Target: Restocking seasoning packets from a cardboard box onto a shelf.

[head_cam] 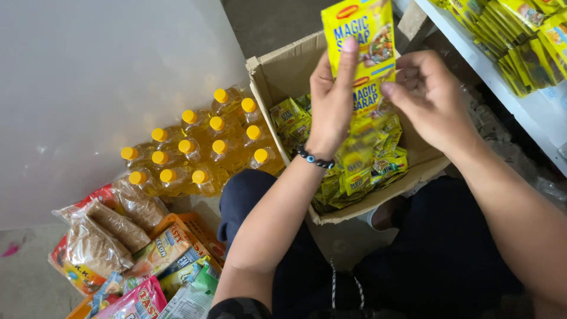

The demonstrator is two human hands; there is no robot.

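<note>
Above an open cardboard box [283, 74], both hands hold up a strip of joined yellow sachets [361, 41]. Left hand [331, 103] has its grip closed on the strip, thumb behind and one finger pressed flat up the glossy front. Right hand [431, 94] pinches the strip's right edge lower down with thumb and fingertips. Each sachet is a flat, shiny foil rectangle, yellow with red and blue print and a small food picture; the strip hangs down toward the box. A dark bead bracelet [315, 159] circles the left wrist.

Inside the box lie more loose yellow sachets [360, 165], crumpled and heaped against its plain brown walls. Left of the box stands a cluster of clear plastic bottles [201, 153] of golden liquid with round yellow caps, wrapped together. Nearer and further left lie clear bags of brown granules [112, 233] and colourful flat packets [171, 277] on the floor. At the far right, a white shelf [502, 82] carries further yellow sachets in rows.
</note>
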